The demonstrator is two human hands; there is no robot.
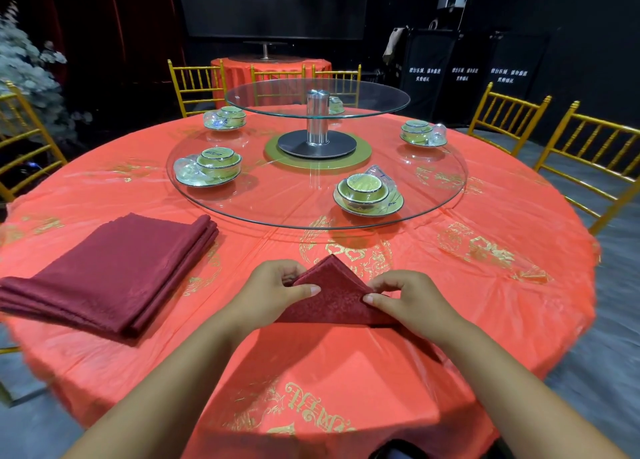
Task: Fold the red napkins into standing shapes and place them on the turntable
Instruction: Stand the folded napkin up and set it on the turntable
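While it lies on the worktop (485,285), both hands pinch a triangular red napkin (332,299)
Left hand (273,294) and right hand (412,302) fingers (375,299) clamp its sloping edges; napkin stack (110,271) alongside

Both bare forearms reach forward and converge. The left hand (273,294) pinches the left slope of the folded red napkin (332,302), thumb laid on top. The right hand (414,302) pinches the right slope likewise, fingers curled.
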